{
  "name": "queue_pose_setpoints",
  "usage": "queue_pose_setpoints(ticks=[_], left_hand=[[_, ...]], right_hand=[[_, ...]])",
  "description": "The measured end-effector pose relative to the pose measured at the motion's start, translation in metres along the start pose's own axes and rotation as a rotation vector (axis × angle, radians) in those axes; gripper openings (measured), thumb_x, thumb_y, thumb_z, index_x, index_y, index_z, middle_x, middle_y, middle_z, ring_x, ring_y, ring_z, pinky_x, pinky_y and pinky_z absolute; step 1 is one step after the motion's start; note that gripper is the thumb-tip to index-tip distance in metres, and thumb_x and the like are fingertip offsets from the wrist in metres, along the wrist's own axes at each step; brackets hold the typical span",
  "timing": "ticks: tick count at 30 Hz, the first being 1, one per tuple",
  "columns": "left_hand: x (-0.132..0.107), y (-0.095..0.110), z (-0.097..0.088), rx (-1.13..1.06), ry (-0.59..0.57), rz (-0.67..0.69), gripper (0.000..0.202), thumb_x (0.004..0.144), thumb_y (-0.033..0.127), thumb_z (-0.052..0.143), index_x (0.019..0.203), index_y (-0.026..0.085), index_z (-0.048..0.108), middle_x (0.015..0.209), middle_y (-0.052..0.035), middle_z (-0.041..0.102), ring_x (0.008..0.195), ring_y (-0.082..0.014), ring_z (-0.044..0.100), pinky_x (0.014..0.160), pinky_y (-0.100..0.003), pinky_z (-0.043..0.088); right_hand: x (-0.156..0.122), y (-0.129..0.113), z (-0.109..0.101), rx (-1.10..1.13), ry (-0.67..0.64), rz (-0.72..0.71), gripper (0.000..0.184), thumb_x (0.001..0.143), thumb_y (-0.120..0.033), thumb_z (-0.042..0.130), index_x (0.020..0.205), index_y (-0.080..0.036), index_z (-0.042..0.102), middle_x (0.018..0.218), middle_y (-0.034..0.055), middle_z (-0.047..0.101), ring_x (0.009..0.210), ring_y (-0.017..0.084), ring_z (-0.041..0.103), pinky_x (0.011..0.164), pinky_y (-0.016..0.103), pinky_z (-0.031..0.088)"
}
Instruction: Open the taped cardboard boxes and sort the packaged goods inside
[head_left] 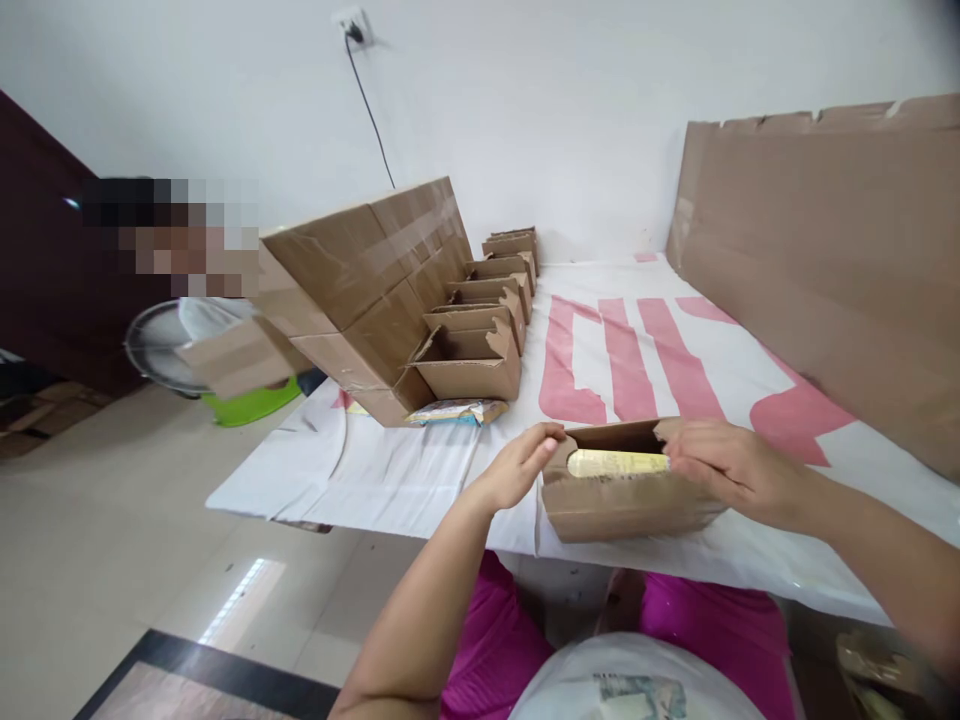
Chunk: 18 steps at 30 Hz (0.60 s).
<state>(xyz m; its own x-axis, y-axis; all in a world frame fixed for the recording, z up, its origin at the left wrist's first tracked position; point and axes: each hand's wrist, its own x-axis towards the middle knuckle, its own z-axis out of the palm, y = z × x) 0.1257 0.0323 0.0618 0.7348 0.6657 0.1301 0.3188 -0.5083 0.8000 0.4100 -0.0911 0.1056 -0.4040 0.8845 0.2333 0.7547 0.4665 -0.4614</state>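
Open carton (630, 510) sat at the near edge of the desk (420, 490), yellow item (611, 463) inside, lower part hidden by the front wall. Left hand (521, 468) touched its left corner, right hand (739, 468) curled over its right end; couldn't tell what either pinched. Row of cartons (469, 378) stood left, open, insides dark. Pink-printed sheeting (626, 345) ran over to the cardboard panel (817, 260).

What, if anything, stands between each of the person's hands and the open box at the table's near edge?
Nothing visible does. The left hand is at the left end of the open box, and the right hand at its right end. The yellow item sits inside, blocking neither.
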Motion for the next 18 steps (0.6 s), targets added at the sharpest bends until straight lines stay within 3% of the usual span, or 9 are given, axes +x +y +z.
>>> queue_pose_setpoints(ticks=[2,5,8,11,14,16,18], left_hand=[[0.001,0.002,0.005,0.089,-0.034,0.027,0.065,0.081,0.070,0.054,0.122,0.020,0.053,0.134,-0.0141,0.055,0.126,-0.0302,0.051,0.109,-0.047,0.038],[0.002,0.006,0.012,0.188,-0.080,0.082,0.099,0.054,0.067,0.080,0.134,0.019,0.047,0.145,-0.0200,0.040,0.138,-0.0367,0.037,0.115,-0.052,0.030],[0.001,0.005,0.013,0.180,-0.152,0.083,0.114,0.051,0.065,0.083,0.145,0.021,0.036,0.154,-0.0210,0.025,0.146,-0.0389,0.022,0.117,-0.055,0.025],[0.000,0.003,0.010,0.147,-0.242,0.087,0.129,0.043,0.064,0.087,0.150,0.025,0.026,0.159,-0.0192,0.009,0.148,-0.0417,0.011,0.117,-0.057,0.024],[-0.002,0.005,0.010,0.141,-0.279,0.097,0.133,0.041,0.055,0.091,0.151,0.026,0.023,0.160,-0.0173,0.003,0.148,-0.0434,0.006,0.117,-0.057,0.026],[-0.004,0.009,0.012,0.163,-0.277,0.090,0.128,0.044,0.046,0.091,0.151,0.026,0.023,0.159,-0.0165,0.007,0.148,-0.0420,0.006,0.116,-0.055,0.028],[-0.006,0.014,0.015,0.197,-0.264,0.082,0.123,0.046,0.037,0.090,0.150,0.025,0.025,0.156,-0.0159,0.015,0.149,-0.0398,0.007,0.116,-0.054,0.029]], right_hand=[[-0.009,-0.012,-0.006,0.013,-0.144,0.051,0.036,0.098,-0.039,0.040,0.072,-0.022,0.059,0.074,0.0028,0.062,0.073,0.018,0.060,0.066,0.032,0.047],[-0.018,-0.023,-0.005,-0.001,-0.304,0.134,0.035,0.096,-0.041,0.044,0.071,-0.022,0.059,0.079,0.0018,0.063,0.066,0.015,0.058,0.059,0.029,0.044],[-0.018,-0.021,0.007,-0.082,-0.215,0.146,0.026,0.094,-0.038,0.048,0.079,-0.022,0.063,0.086,0.0031,0.065,0.073,0.017,0.061,0.065,0.031,0.046],[-0.013,-0.010,0.021,-0.189,-0.044,0.077,0.015,0.089,-0.033,0.057,0.097,-0.023,0.064,0.101,0.0059,0.067,0.099,0.024,0.061,0.087,0.040,0.047],[-0.006,0.000,0.032,-0.256,-0.038,0.069,0.041,0.077,-0.034,0.073,0.114,-0.022,0.061,0.114,0.0071,0.067,0.114,0.027,0.057,0.098,0.044,0.042],[-0.001,0.001,0.035,-0.325,-0.079,0.120,0.061,0.067,-0.035,0.081,0.121,-0.019,0.058,0.113,0.0087,0.068,0.112,0.029,0.058,0.097,0.046,0.042],[0.002,-0.002,0.036,-0.405,-0.109,0.166,0.067,0.062,-0.033,0.084,0.121,-0.016,0.058,0.110,0.0110,0.069,0.108,0.031,0.060,0.095,0.048,0.041]])
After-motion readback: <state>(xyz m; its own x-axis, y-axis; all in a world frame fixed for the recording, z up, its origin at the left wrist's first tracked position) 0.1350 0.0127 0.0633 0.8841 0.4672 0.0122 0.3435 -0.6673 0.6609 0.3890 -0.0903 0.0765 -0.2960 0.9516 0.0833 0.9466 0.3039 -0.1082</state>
